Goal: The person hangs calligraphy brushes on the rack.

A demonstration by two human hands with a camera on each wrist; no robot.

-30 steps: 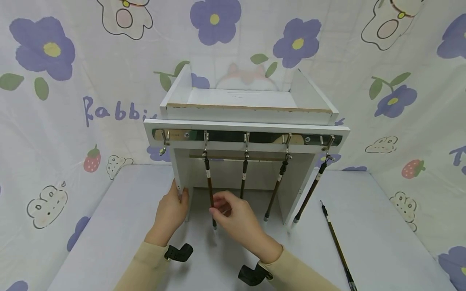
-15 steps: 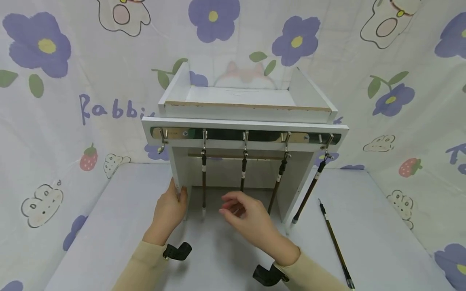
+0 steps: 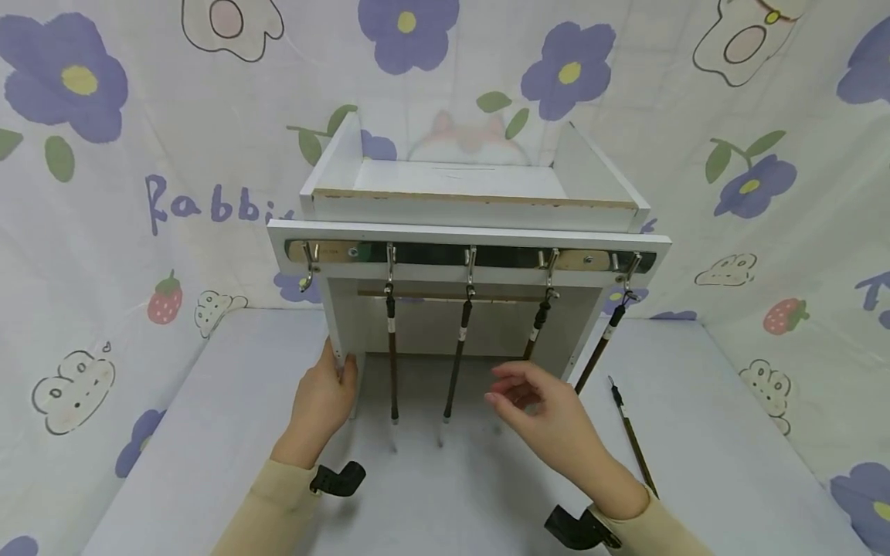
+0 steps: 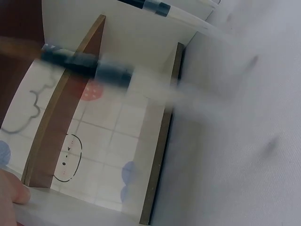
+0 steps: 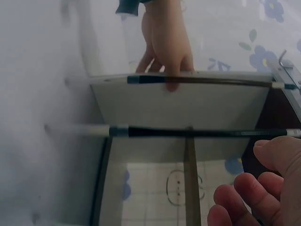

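My left hand (image 3: 321, 398) grips the left side panel (image 3: 342, 313) of a white wooden shelf, thumb on the inner face. In the right wrist view this left hand (image 5: 167, 44) holds the panel's edge. My right hand (image 3: 556, 413) hovers before the shelf, fingers loosely curled around nothing. Calligraphy brushes hang tip down from the hook rail: a left one (image 3: 393, 363), a tilted middle one (image 3: 456, 359), one (image 3: 537, 328) partly behind my right hand, and a slanted one (image 3: 599, 349) at the far right. In the left wrist view a brush (image 4: 113, 75) is blurred.
Another brush (image 3: 631, 436) lies on the white table (image 3: 737, 432) to the right, its lower end hidden by my right forearm. The leftmost hook (image 3: 307, 270) bears no brush. An open-fronted tray (image 3: 473, 181) tops the shelf. Patterned cloth (image 3: 208, 131) stands behind.
My right hand has let go of the left brush and moved right, past the middle brush. The left brush now hangs nearly straight; the middle one has swung left. My left hand stays.
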